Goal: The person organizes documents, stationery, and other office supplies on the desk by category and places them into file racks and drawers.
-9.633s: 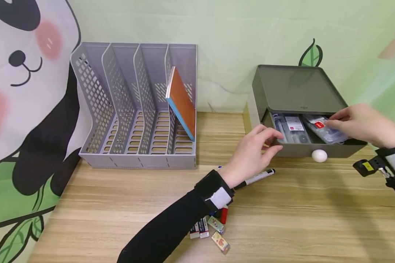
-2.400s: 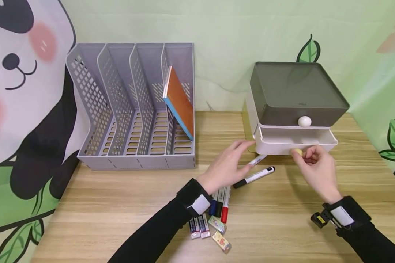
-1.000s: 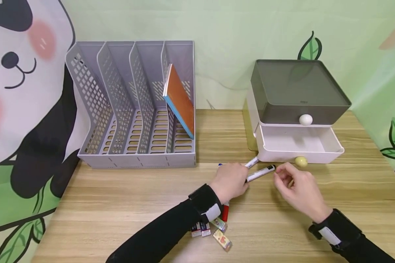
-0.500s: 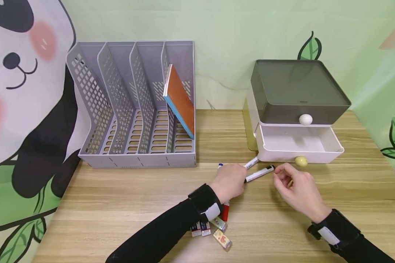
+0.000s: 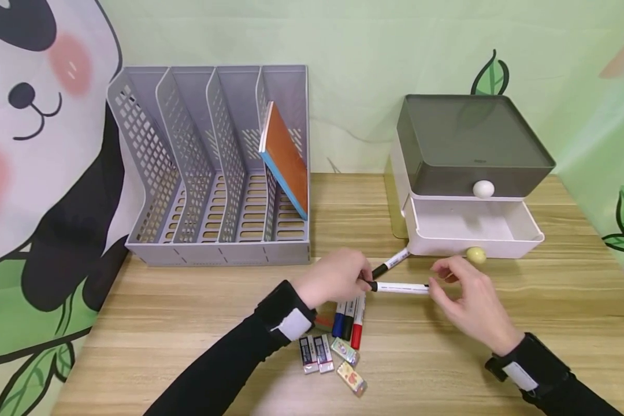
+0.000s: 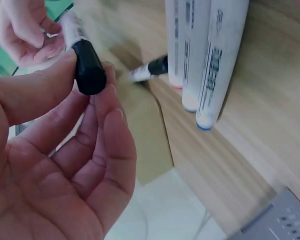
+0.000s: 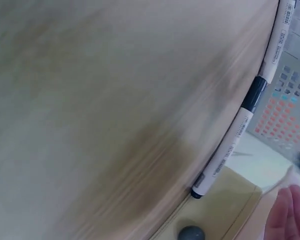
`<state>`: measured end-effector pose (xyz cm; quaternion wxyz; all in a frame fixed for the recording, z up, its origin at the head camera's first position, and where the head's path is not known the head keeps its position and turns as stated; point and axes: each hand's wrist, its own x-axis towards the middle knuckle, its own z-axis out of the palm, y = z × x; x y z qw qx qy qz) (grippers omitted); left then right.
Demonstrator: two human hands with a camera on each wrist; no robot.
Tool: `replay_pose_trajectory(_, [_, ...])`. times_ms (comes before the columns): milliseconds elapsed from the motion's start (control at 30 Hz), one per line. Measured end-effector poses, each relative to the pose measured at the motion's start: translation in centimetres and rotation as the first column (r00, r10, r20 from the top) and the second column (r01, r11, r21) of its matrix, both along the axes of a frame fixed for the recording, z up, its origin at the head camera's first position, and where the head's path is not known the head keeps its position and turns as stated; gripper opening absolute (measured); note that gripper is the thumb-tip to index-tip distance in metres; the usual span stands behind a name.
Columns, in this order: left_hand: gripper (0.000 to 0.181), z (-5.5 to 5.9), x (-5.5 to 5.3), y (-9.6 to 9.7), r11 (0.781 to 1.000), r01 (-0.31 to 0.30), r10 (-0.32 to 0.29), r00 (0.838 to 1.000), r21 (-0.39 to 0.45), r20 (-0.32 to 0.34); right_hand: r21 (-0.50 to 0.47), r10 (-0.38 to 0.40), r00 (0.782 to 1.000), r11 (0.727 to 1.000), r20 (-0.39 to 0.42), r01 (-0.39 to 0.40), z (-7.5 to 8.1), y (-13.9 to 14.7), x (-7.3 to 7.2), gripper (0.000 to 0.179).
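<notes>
My left hand (image 5: 338,277) pinches a whiteboard marker (image 5: 401,288) by its black cap between thumb and fingers, as the left wrist view shows up close. The marker lies level above the table, its white barrel pointing right. At its far end is my right hand (image 5: 470,297), fingers loosely bent and thumb tip right by the marker's end. Another black-capped marker (image 5: 392,263) lies by the drawer's corner. Blue, black and red capped markers (image 5: 349,318) lie side by side below my left hand. Behind my right hand, the white lower drawer (image 5: 470,222) stands pulled out.
Above that drawer is the grey upper drawer (image 5: 447,180), pushed in. A grey file rack (image 5: 218,254) stands back left, an orange notebook (image 5: 286,162) leaning in its right slot. Several small erasers (image 5: 323,353) lie near the front.
Earlier the upper drawer was out with clear boxes inside; it is now in. My right hand pulled the lower drawer out by its knob. My left hand has since lifted a marker.
</notes>
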<state>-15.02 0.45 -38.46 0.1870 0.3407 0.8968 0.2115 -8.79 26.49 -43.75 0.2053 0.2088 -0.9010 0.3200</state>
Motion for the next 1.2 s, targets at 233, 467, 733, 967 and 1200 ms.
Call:
replay_pose_trajectory(233, [0.003,0.7,-0.9,-1.8,0.99,-0.018,0.01,0.998,0.137,0.062,-0.266,0.178,0.976,0.954,0.125,-0.14,0.6,-1.0,0.1,0.035])
replay_pose_trajectory(467, [0.005,0.7,-1.3,-2.0,0.985,-0.029,0.02,0.998,0.17,0.057,-0.514,0.192,0.96,0.856,0.204,-0.061,1.9,-1.6,0.2,0.026])
replay_pose_trajectory(733, [0.033,0.8,-1.3,-1.4,0.975,0.024,-0.011,0.998,0.221,-0.058,-0.457,0.131,0.978,0.888,0.162,-0.043,3.7,-1.7,-0.3,0.027])
replay_pose_trajectory(967, [0.019,0.9,-1.0,-0.2,0.952,0.117,-0.058,0.976,0.284,-0.21,-0.51,0.182,0.972,0.856,0.147,-0.083,5.4,-2.1,-1.0,0.025])
replay_pose_trajectory(1200, [0.015,0.6,-0.4,0.8,0.952,0.155,-0.086,0.962,0.262,-0.258,-0.599,0.212,0.969,0.795,0.127,-0.095,6.4,-2.8,-1.6,0.021])
